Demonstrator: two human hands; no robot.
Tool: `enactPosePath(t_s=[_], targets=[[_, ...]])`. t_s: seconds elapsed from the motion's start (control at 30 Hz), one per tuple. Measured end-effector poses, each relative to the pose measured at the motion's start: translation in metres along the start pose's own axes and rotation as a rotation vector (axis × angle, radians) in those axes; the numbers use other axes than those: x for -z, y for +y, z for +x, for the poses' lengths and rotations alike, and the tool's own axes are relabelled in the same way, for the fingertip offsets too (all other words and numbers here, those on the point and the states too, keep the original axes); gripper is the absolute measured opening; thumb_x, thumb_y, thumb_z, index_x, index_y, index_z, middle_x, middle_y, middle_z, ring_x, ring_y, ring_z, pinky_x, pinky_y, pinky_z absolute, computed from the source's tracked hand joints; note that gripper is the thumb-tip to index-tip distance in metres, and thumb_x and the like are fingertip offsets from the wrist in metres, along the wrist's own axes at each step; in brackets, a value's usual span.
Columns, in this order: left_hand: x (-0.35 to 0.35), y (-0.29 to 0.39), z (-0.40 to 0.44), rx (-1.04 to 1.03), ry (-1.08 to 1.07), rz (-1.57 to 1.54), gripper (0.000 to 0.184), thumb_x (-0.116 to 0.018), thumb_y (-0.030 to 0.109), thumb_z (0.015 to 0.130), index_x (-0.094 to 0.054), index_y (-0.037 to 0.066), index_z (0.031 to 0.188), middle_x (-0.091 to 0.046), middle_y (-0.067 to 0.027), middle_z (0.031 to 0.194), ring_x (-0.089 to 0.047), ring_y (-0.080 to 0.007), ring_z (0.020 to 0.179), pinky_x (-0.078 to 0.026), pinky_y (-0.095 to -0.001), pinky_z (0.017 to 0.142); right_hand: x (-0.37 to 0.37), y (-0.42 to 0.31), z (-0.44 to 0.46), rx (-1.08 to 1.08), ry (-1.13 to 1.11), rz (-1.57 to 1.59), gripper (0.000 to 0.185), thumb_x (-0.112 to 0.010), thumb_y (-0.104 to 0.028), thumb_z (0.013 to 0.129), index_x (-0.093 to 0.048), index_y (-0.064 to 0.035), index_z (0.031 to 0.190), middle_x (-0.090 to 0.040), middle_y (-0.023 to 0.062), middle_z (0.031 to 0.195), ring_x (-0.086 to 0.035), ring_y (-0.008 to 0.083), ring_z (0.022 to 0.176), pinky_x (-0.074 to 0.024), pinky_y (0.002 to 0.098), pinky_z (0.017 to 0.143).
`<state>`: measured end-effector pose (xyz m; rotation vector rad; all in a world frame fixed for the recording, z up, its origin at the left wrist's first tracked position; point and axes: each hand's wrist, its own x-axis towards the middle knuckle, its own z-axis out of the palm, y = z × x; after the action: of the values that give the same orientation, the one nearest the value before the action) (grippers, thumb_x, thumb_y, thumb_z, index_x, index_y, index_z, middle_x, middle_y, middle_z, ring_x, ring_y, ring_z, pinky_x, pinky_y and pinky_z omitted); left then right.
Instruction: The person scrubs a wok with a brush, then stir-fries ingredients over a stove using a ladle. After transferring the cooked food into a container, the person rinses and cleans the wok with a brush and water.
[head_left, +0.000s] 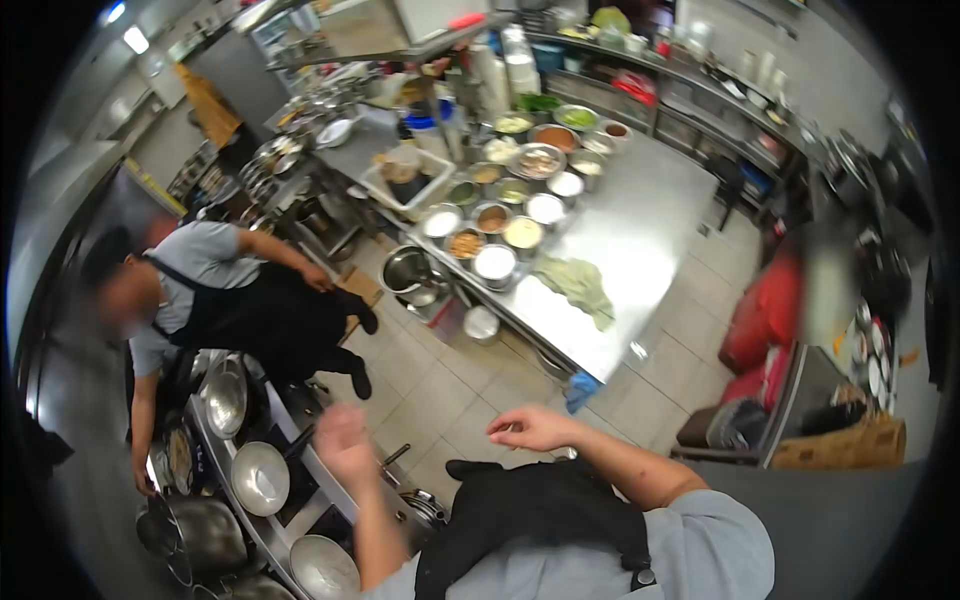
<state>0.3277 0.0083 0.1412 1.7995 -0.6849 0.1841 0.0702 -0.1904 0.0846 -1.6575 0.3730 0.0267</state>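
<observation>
My left hand point(345, 440) is raised beside the cooking range, near the wok handles. Motion blur smears its fingers, so its grip cannot be made out. In front of my black apron point(540, 520), my right hand point(530, 428) hangs in the air over the tiled floor, fingers loosely curled and apart, with nothing visible in it. Woks point(260, 478) rest along the range to the left. Beyond my hands stands a steel table point(650, 215) with several bowls of ingredients and a crumpled green cloth point(577, 287) on it.
A co-worker point(215, 270) in a black apron leans at the left, one hand by a large pot point(208, 535). A metal bucket point(410, 272) stands on the floor beside the table. Red items point(755, 320) and a woven basket point(845, 445) are at the right.
</observation>
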Motion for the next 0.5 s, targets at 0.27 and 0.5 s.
enactPosePath(t_s=[0.27, 0.5], targets=[[-0.304, 0.007, -0.156, -0.298, -0.901, 0.110, 0.047, -0.073, 0.028, 0.082, -0.062, 0.000, 0.118, -0.063, -0.0193, 0.120, -0.060, -0.0362, 0.112, -0.050, -0.0444, 0.094, 0.133, 0.072, -0.196, -0.146, 0.542, 0.313, 0.026, -0.061, -0.016, 0.098, -0.066, 0.0017, 0.116, -0.070, 0.0113, 0.100, -0.065, 0.0138, 0.076, -0.0543, 0.0265, 0.065], [-0.434, 0.042, -0.186, -0.169, -1.313, 0.673, 0.056, -0.082, 0.034, 0.069, -0.069, -0.001, 0.110, -0.059, -0.0289, 0.124, -0.049, -0.0446, 0.125, -0.043, -0.0520, 0.102, 0.321, 0.120, -0.221, -0.089, 0.559, 0.154, 0.027, -0.062, -0.019, 0.098, -0.064, -0.0001, 0.117, -0.069, 0.0087, 0.093, -0.064, 0.0129, 0.070, -0.0526, 0.0249, 0.060]])
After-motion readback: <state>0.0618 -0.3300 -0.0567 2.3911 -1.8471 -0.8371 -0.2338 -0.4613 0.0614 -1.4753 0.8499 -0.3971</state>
